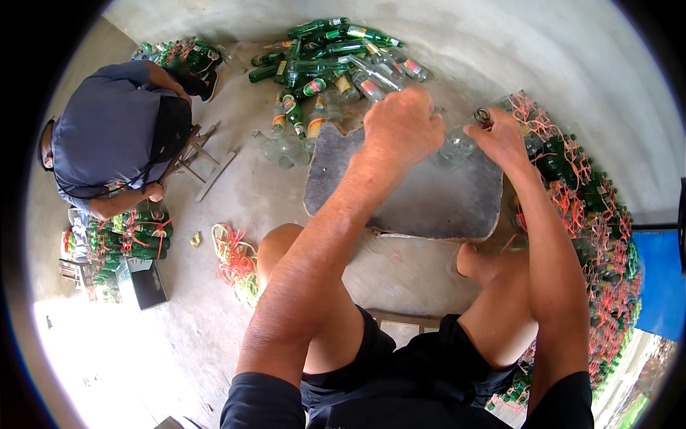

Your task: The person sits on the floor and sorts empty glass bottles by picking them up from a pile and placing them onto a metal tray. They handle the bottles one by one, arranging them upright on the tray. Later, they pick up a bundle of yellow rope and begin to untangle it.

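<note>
My right grip [498, 136] is closed around the neck of a clear, round glass bottle [455, 145], whose body shows over the far right corner of the low, grey, uneven-edged table [432, 207]. My left grip [404, 125] is curled above the far edge, just left of that bottle; I cannot tell whether it holds anything.

I judge the step in hand to be handling this bottle at the table; the next move calls for a steady hold on the neck and care around the glass nearby.

The far heap of green and clear glass bottles [314, 66] is partly hidden behind my left grip. The clear glass blurs into the table's grey, so I cannot say whether its base touches down. On the right, my forearm covers part of the stacked bottles bound with red string [568, 204], and the near ones are hard to make out.
</note>
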`<state>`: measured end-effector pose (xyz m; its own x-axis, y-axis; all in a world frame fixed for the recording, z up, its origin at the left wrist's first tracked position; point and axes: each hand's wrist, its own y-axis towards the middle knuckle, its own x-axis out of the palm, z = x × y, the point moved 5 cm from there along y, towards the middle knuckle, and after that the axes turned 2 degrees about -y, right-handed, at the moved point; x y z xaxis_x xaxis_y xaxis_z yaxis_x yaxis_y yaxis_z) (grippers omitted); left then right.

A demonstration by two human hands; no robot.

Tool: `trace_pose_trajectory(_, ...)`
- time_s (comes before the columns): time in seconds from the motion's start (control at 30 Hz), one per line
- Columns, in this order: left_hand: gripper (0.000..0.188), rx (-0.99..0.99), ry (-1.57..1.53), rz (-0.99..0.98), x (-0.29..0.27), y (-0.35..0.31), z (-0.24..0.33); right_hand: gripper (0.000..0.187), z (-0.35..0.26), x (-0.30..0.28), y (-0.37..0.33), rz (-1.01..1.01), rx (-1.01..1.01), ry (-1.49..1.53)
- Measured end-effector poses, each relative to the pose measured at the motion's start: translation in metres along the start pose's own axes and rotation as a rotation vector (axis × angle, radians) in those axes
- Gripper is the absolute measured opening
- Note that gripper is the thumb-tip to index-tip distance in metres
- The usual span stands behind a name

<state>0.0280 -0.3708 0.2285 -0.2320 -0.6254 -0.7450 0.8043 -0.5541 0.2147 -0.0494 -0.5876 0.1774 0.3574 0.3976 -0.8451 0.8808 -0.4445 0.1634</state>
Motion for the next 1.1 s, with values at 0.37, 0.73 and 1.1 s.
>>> trace_pose_trajectory(0.37,0.029,-0.028,0.003,-0.100,-0.002,-0.009,0.005,0.028,0.001,0.003,0.004,-0.017,-0.008,0.106)
trace_pose_trajectory(0.73,0.023,0.130,0.055,0.080,-0.005,-0.001,-0.013,0.037,-0.002,-0.001,0.009,-0.037,-0.018,-0.027)
trace_pose_trajectory(1.1,0.031,0.042,-0.040,0.042,-0.030,0.009,-0.020,0.042,-0.003,-0.003,0.008,-0.036,0.059,-0.024)
